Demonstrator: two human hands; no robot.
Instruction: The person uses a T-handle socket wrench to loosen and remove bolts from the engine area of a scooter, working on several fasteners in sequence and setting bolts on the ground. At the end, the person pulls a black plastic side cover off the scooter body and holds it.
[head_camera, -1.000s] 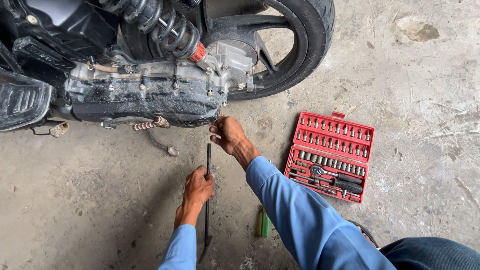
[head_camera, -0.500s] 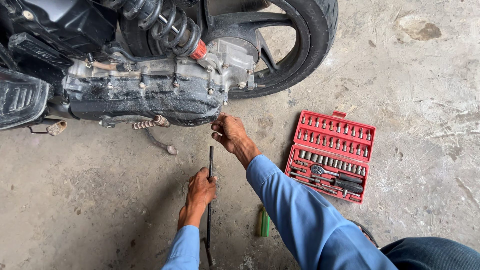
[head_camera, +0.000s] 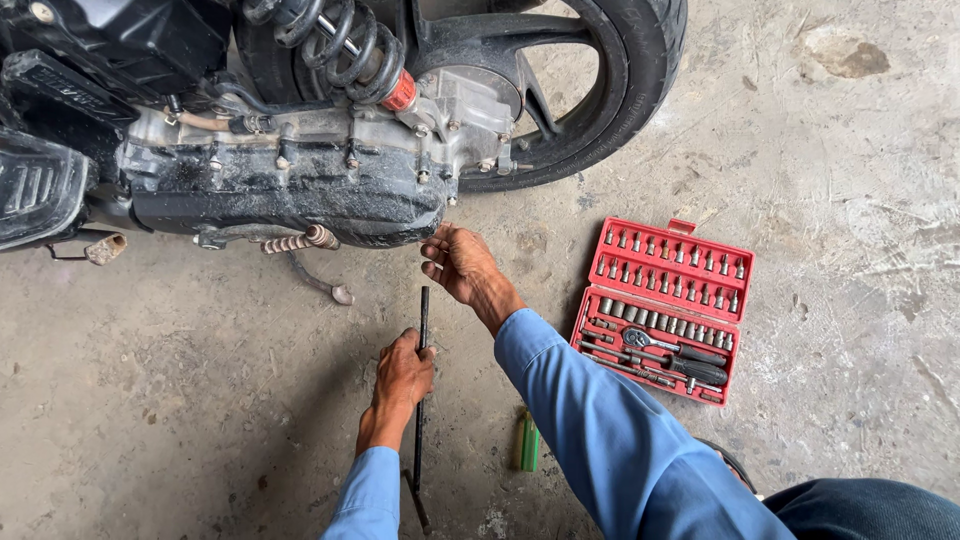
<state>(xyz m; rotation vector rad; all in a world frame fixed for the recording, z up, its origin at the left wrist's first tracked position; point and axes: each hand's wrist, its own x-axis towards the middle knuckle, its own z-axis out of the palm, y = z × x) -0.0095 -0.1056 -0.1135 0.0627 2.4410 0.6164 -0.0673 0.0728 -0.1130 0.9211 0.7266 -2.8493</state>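
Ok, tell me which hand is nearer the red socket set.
Right. The right hand is under the engine case, left of the socket set across bare floor. The left hand grips the black bar, farther left and lower.

Scooter engine case (head_camera: 290, 185): far side of the floor (head_camera: 850, 180), left of the rear wheel (head_camera: 610, 90).
Coil shock (head_camera: 340, 45): above the engine case, left of the wheel hub.
Long rod (head_camera: 421, 400): on the floor before the engine case, running toward the viewer.
Left hand (head_camera: 403, 375): on the rod.
Right hand (head_camera: 462, 265): just under the case's right end.
Socket set case (head_camera: 665, 308): open on the floor, right of both hands.
Small stick (head_camera: 529, 442): on the floor, right of the rod's near end.
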